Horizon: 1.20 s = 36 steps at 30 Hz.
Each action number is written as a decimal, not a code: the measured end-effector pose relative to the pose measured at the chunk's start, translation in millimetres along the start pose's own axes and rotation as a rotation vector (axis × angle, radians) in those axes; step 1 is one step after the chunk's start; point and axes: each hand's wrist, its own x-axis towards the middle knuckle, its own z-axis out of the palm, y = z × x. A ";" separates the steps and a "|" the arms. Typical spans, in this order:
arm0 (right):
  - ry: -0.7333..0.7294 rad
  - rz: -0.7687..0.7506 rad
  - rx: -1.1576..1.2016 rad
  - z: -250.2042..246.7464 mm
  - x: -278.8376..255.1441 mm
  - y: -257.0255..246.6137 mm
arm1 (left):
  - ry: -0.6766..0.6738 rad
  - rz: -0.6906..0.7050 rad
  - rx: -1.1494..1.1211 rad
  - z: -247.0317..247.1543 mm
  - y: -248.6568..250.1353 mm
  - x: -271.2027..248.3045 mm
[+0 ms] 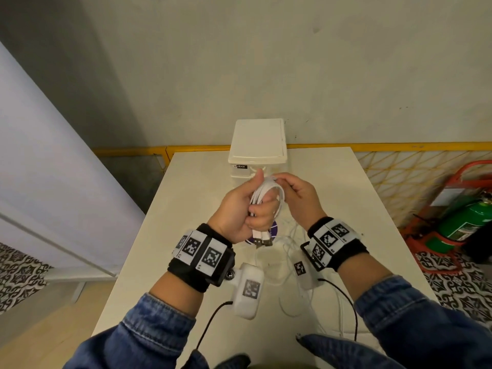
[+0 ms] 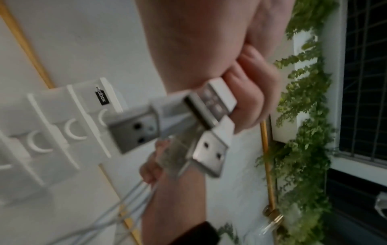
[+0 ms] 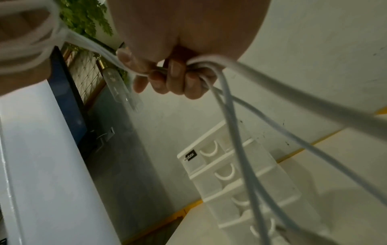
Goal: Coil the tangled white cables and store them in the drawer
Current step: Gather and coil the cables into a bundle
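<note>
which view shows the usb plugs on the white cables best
The left wrist view: the USB plugs fill the frame's middle, metal ends and white housings plain, jutting from the left hand. The head view shows them only small, poking below that hand. The right wrist view shows only cable strands held by the right hand, no plugs.

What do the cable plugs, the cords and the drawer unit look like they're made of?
Plugs: bare metal shells, grey with a dull shine, in white, likely plastic, housings. Cables: white, smooth, flexible sheath, probably rubbery plastic, bending in loops in the left hand. Drawer unit: glossy white moulded plastic, apparently, with curved handles.
</note>
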 end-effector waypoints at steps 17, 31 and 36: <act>0.285 -0.070 -0.247 -36.4 -5.6 11.3 | 0.465 -0.108 0.461 -2.1 20.6 -16.1; -0.163 0.094 -0.403 19.1 -47.2 51.3 | 0.111 0.248 -0.311 21.1 43.8 -7.6; -0.254 0.228 -0.295 30.4 -52.9 52.0 | 0.011 0.233 -0.625 24.3 40.3 -0.2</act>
